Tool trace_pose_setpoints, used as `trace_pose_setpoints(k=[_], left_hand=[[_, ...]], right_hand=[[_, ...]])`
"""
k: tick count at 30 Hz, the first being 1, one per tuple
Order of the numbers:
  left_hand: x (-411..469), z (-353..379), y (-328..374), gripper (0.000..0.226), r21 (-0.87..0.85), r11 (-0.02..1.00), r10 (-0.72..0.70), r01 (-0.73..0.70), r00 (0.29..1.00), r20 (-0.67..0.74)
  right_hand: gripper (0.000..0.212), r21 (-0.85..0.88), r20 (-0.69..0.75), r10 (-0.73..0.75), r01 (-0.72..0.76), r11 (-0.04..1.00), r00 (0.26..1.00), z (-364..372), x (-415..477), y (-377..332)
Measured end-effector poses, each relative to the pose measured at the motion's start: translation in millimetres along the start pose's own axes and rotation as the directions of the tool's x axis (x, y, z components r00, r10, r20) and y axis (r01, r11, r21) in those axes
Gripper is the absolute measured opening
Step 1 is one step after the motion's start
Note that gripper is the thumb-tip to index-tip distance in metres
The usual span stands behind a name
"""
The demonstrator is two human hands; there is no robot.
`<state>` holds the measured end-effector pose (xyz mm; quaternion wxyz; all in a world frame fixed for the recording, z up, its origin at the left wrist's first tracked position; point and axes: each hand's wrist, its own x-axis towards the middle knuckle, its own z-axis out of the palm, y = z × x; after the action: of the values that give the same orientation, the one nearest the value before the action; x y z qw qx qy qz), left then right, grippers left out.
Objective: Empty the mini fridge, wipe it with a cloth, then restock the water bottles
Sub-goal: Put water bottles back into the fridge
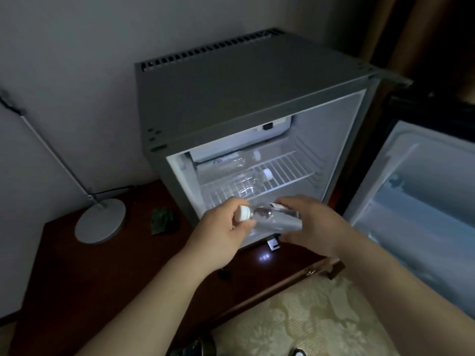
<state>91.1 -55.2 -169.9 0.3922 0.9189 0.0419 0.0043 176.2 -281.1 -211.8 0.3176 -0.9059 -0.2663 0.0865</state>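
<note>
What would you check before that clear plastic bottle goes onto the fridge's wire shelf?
1. Grip: left hand at the white cap, right hand on the body of the clear plastic water bottle: ok.
2. Cap on: ok.
3. Grey mini fridge door open: ok.
4. Room on the white wire shelf: two clear bottles lie there, right side free: ok.
5. Interior wiped: cannot tell.
6. Green cloth clear of the path: ok.
</note>
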Motion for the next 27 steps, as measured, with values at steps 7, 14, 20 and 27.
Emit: trace_pose_setpoints(k=[7, 14, 20, 27], left_hand=[[55, 13, 19, 0.05, 0.294, 0.954, 0.077, -0.048, 0.993, -0.086], [107, 22, -13, 0.067, 0.546, 0.836, 0.029, 0.056, 0.989, -0.145], [116, 28, -34, 0.084, 0.574, 0.811, -0.058, 0.112, 0.992, -0.111], [115, 29, -38, 0.096, 0.565, 0.818, -0.08, 0.11, 0.994, -0.077]], right_hand=[[0.074, -0.149, -0.066, 0.012, -0.022, 0.989, 0.998, -35, 39, 21], [0.061, -0.234, -0.097, 0.039, -0.061, 0.97, 0.995, -38, 77, 22], [0.069, -0.228, -0.095, 0.071, -0.091, 0.969, 0.993, -39, 94, 21], [0.073, -0.358, -0.036, 0.048, -0.058, 0.932, 0.998, -43, 141, 17]])
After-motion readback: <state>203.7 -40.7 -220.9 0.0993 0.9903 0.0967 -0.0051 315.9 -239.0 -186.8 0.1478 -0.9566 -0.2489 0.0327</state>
